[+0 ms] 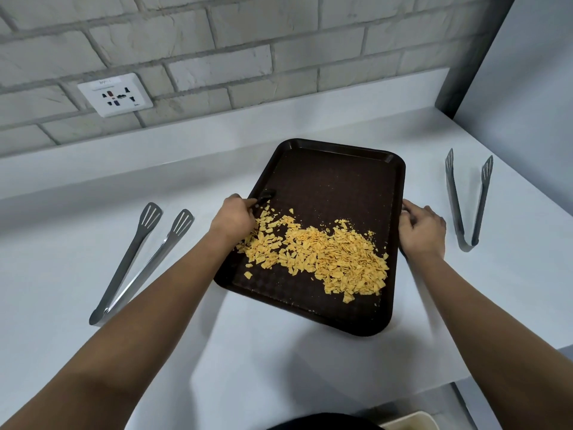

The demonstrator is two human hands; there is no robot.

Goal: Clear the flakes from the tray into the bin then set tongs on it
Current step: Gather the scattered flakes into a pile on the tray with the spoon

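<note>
Currently flakes [322,256] are sitting piled on the near-right half of the dark tray [335,178], which is lying skewed on the white counter [279,361]. Left hand [232,217] is gripping the tray's left rim, fingers curled over the edge. Right hand [421,231] is clamping the right rim. Left tongs [139,262] and right tongs [468,197] are lying on the counter, both apart from the tray. Bin [409,422] corner is showing at bottom edge, below the counter.

No text can be read. The wall socket [115,94] carries a small white label along its top edge, but its print is too blurred to make out.
</note>
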